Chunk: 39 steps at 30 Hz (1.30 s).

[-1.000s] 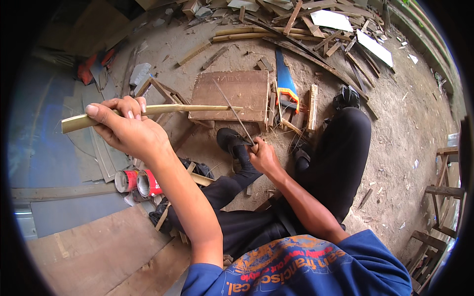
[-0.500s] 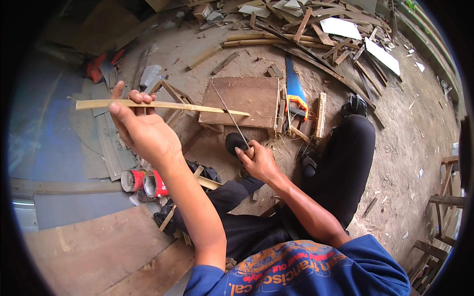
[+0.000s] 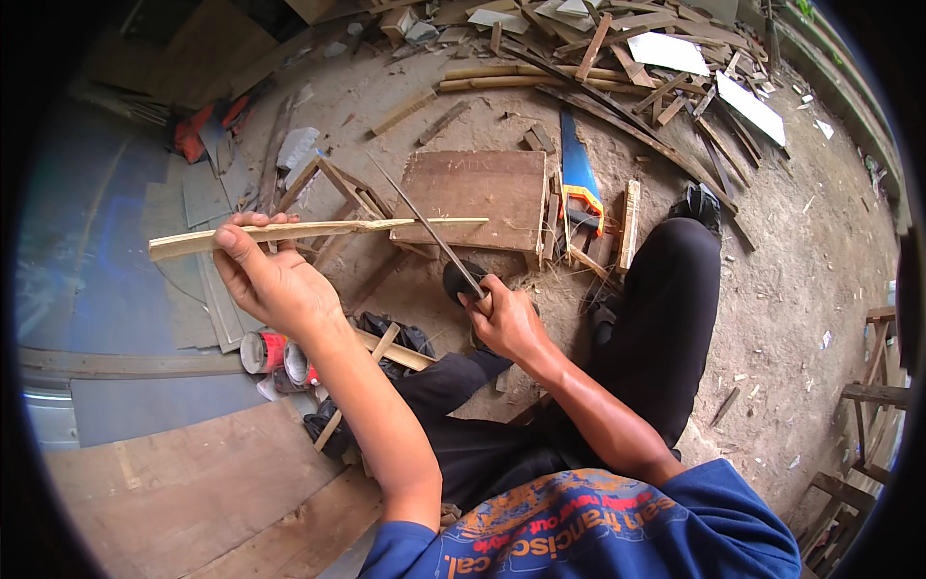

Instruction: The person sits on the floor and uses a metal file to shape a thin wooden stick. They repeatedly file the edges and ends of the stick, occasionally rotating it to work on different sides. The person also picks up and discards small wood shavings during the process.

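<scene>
My left hand (image 3: 286, 292) is closed around the wide end of a pale split bamboo strip (image 3: 323, 230), with the thumb pressed along it. The strip runs rightward, narrowing to a thin tip above a low wooden block-like stand (image 3: 473, 183). In my right hand (image 3: 511, 323) is the handle of a long, narrow-bladed knife (image 3: 453, 258). Its blade slants up to the left and crosses the strip near the stand's left edge; whether it touches the strip I cannot tell.
A saw (image 3: 578, 169) with a blue blade and orange handle lies right of the stand. Scrap wood (image 3: 666, 106) is heaped at the far right. Two red cans (image 3: 262, 352) stand left of my legs, near a wooden board (image 3: 183, 473). A wooden rack (image 3: 873, 396) is at the right edge.
My left hand has rolled the bamboo strip, bringing another face into view, and its fingers have curled in closer. The knife's blade has tilted further left.
</scene>
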Motion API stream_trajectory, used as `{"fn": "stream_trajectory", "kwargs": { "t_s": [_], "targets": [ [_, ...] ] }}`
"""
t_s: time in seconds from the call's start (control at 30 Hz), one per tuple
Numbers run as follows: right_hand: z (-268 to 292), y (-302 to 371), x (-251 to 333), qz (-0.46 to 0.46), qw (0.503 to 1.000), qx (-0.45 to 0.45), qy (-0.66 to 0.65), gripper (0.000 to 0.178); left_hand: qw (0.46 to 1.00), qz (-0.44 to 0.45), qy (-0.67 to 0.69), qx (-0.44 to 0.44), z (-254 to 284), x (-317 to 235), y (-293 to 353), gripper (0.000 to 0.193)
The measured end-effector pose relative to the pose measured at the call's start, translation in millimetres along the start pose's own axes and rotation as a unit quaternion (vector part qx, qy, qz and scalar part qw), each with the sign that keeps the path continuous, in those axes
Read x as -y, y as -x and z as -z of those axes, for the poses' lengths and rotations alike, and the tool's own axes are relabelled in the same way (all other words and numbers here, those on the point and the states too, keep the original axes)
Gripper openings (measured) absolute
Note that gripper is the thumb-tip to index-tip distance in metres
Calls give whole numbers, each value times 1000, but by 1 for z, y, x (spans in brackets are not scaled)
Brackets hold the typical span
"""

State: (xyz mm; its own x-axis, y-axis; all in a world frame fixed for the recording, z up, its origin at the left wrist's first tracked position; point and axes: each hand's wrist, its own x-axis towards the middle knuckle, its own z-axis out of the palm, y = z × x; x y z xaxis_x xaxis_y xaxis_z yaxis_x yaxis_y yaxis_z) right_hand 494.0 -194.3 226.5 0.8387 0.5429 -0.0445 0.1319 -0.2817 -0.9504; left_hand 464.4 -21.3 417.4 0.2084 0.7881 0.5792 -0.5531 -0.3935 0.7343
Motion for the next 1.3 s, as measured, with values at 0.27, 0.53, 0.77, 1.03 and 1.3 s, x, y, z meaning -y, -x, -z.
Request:
{"fn": "stream_trajectory", "kwargs": {
  "t_s": [0.27,0.53,0.77,1.03,1.3],
  "targets": [
    [-1,4,-27,-19,1000,-11,18,30,1000,2,7,16,6,3,0,41],
    [-22,-15,-103,-112,989,-49,77,34,1000,18,5,7,4,2,-3,40],
    [-25,-23,-121,-145,987,-50,47,40,997,11,-60,-50,2,4,-9,35],
    [-31,-14,-93,-146,980,-126,-41,42,991,51,-125,14,42,30,-14,40],
    [-9,-27,-56,-160,905,-105,-379,38,992,129,3,-4,93,-6,4,45]
  ]
}}
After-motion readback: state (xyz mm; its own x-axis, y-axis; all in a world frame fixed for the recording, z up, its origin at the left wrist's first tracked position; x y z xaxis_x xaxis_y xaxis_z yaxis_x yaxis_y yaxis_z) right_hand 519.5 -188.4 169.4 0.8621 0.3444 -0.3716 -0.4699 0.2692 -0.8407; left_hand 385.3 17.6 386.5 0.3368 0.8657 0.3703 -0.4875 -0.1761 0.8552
